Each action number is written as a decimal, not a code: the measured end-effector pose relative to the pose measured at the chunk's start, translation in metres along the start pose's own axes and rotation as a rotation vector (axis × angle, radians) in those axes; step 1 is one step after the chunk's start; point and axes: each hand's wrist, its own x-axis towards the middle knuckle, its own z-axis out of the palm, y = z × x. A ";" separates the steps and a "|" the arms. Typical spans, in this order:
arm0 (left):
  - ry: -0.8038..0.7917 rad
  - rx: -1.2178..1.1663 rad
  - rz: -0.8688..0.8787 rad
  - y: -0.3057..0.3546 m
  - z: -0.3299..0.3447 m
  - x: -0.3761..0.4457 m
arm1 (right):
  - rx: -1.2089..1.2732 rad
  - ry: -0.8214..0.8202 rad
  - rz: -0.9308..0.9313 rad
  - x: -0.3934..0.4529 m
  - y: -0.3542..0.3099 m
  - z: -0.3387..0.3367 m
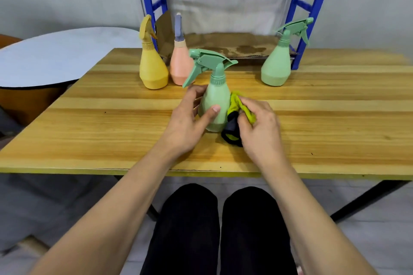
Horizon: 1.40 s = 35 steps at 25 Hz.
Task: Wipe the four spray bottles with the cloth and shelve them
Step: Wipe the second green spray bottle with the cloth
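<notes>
A green spray bottle (215, 98) stands upright in the middle of the wooden table (111, 118). My left hand (190, 118) grips its body, thumb across the front. My right hand (260, 127) holds a yellow-green and black cloth (237, 116) bunched against the bottle's right side. Further back stand a yellow spray bottle (153, 69), a pink spray bottle (180, 65) with a grey-blue head, and a second green spray bottle (278, 62) at the right.
Behind the table rises a blue metal shelf frame (312, 13) with a brown cardboard-lined shelf board (234, 43) at table height. A round grey-white table (55, 56) sits to the left. My legs in black show below the table's front edge.
</notes>
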 end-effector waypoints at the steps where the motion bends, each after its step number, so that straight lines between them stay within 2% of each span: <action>1: 0.000 0.000 -0.010 0.001 0.002 -0.001 | -0.044 -0.019 0.025 -0.005 0.006 -0.002; 4: 0.035 0.061 -0.033 0.004 0.005 -0.002 | -0.077 -0.015 0.020 -0.011 0.010 0.002; 9: 0.281 0.261 -0.089 0.016 0.013 -0.007 | -0.089 -0.031 -0.005 -0.012 0.008 0.004; 13: 0.170 0.339 -0.154 0.027 0.011 0.003 | -0.064 -0.034 -0.021 -0.013 0.011 0.001; 17: -0.089 0.051 -0.081 0.029 -0.023 0.015 | -0.020 -0.013 0.011 -0.013 0.011 0.002; 19: -0.166 0.039 -0.039 0.027 -0.029 0.015 | 0.042 0.040 0.032 -0.015 0.002 0.007; 22: -0.119 0.056 0.010 0.025 -0.022 0.010 | 0.118 0.124 -0.039 -0.010 -0.022 0.012; 25: -0.055 0.097 0.043 0.020 -0.024 0.010 | 0.151 0.122 -0.119 0.010 -0.036 0.010; 31: 0.026 0.102 -0.037 0.022 -0.028 0.014 | 0.003 0.065 0.003 -0.016 -0.006 0.018; 35: 0.072 0.174 0.057 0.022 -0.018 0.010 | 0.179 0.130 -0.062 0.004 -0.026 0.016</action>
